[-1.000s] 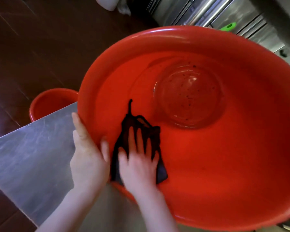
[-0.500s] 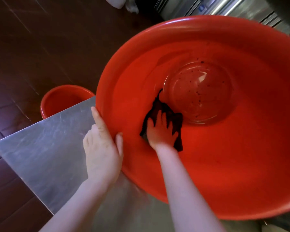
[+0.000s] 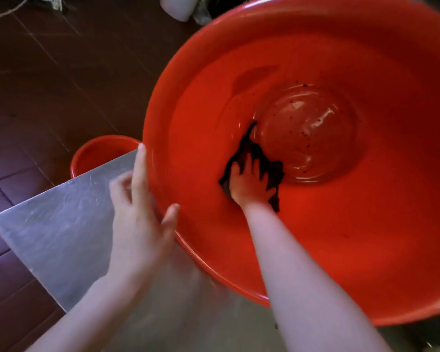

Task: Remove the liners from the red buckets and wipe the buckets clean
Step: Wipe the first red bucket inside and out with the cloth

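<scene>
A big red bucket (image 3: 341, 237) stands tilted toward me on a steel table (image 3: 61, 232). Its round bottom is wet and speckled with dark bits. My right hand (image 3: 250, 185) reaches deep inside and presses a dark cloth (image 3: 274, 171) flat against the inner wall, just beside the bottom's left edge. My left hand (image 3: 140, 222) rests on the bucket's outer left rim, its thumb hooked over the edge and its fingers spread along the outside.
A second, smaller red bucket (image 3: 99, 153) stands on the dark tiled floor (image 3: 36, 85) beyond the table's far-left edge. A white object (image 3: 175, 6) lies on the floor at the top. The table's corner juts left.
My right hand has slid the cloth from the near rim down the inner wall to the bottom's edge. My left hand has stayed on the rim, fingers loosening a little.
</scene>
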The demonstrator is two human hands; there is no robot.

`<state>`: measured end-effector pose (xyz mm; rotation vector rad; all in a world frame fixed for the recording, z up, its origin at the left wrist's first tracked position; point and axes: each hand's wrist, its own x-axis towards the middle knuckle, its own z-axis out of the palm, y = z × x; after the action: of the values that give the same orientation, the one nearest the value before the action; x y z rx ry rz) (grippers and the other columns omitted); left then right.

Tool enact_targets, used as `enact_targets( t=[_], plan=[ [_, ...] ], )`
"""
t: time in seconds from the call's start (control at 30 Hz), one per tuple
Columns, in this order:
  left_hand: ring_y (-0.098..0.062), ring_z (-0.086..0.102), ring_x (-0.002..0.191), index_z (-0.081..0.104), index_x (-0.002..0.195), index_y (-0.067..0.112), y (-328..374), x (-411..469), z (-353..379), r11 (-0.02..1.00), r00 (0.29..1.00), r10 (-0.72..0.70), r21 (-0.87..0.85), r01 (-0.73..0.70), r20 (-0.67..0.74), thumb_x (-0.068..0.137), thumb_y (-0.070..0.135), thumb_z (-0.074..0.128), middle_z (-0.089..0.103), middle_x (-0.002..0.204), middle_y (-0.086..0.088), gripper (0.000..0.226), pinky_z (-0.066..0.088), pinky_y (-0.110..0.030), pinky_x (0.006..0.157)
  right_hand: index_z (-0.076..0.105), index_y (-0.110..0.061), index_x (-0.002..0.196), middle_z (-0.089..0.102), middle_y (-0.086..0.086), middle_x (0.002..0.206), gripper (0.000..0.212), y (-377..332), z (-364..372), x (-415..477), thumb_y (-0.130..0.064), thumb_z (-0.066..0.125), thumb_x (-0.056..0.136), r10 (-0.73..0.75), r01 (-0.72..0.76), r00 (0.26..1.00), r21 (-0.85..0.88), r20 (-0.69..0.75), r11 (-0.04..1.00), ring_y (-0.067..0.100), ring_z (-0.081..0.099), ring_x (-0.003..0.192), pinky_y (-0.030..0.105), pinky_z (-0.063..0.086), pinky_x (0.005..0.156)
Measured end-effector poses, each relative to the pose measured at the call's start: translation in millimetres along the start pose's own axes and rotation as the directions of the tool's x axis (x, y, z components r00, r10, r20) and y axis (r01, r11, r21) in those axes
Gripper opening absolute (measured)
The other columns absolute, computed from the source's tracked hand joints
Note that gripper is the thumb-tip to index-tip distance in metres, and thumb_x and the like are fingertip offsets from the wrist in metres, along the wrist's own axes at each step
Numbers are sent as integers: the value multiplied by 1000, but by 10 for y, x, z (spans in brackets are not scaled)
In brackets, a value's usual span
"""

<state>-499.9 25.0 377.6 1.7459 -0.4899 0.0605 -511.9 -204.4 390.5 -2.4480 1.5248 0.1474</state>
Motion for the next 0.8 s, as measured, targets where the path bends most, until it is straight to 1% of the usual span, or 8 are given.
enact_targets(
  t=[0.1, 0.2, 0.3, 0.53, 0.6, 0.67, 0.73, 0.8],
  plan=[
    [-11, 43, 125, 42, 136, 32, 147, 387, -121, 946, 947, 315, 106, -308, -62, 84, 12, 67, 26, 141, -17, 61, 39, -17, 96, 0, -38, 154, 1, -8, 164, 61, 155, 32, -36, -54, 22, 99, -116, 111, 993, -122, -37, 986, 29, 1, 150, 61, -2, 114],
    [-24, 48, 97, 53, 104, 15, 210, 646, -148, 885, 914, 405, 252, -392, -2, 91, 19, 61, 30, 132, -13, 16, 40, -29, 71, 0, -41, 154, -1, -9, 164, 61, 390, -34, -119, -55, 21, 98, -174, 171, 985, -210, 3, 963, 29, -1, 150, 59, -3, 115],
    [-21, 39, 68, 52, 104, 19, 240, 426, -12, 935, 962, 272, 229, -272, 33, 92, 18, 56, 35, 112, -9, 13, 38, -30, 57, 1, -42, 153, 0, -10, 164, 63, 747, -55, -306, -59, 22, 96, -87, 83, 996, -258, -2, 962, 28, -1, 150, 58, 0, 116],
    [-34, 56, 65, 49, 103, 28, 328, -138, 397, 996, 993, 27, 86, -37, 115, 94, 18, 57, 42, 105, -3, 15, 41, -31, 59, -1, -39, 154, -4, -11, 164, 61, 1189, -309, -548, -55, 20, 99, 130, -98, 990, -381, 60, 920, 30, -4, 150, 62, -3, 115],
    [-35, 56, 65, 47, 104, 30, 312, -222, 459, 993, 989, -92, 85, 83, 115, 93, 20, 56, 39, 106, 1, 17, 40, -33, 61, -4, -39, 154, -5, -12, 163, 63, 986, -257, -746, -54, 22, 99, 55, -24, 995, -352, 78, 936, 30, -2, 150, 62, 1, 116],
    [-37, 53, 64, 43, 104, 33, 310, -294, 511, 971, 969, -225, 105, 215, 97, 93, 24, 54, 35, 105, 1, 18, 38, -35, 61, -4, -39, 154, -2, -12, 164, 65, 725, -108, -1084, -55, 23, 97, -173, 172, 985, -324, 26, 930, 25, 3, 150, 58, 9, 117],
    [-24, 49, 62, 41, 104, 36, 301, -312, 523, 955, 952, -295, 59, 291, 82, 96, 26, 50, 33, 102, 2, 15, 34, -35, 62, 2, -40, 154, 8, -12, 163, 66, 508, 29, -1452, -57, 20, 92, -394, 370, 919, -290, -25, 882, 24, 13, 149, 57, 16, 116],
    [-7, 43, 65, 41, 105, 36, 278, -297, 505, 957, 953, -288, -2, 289, 90, 97, 30, 44, 36, 101, 1, 10, 32, -33, 65, 6, -41, 153, 14, -13, 162, 67, 406, 86, -1572, -56, 18, 88, -453, 430, 891, -251, -39, 867, 25, 20, 147, 58, 20, 114]
  ],
)
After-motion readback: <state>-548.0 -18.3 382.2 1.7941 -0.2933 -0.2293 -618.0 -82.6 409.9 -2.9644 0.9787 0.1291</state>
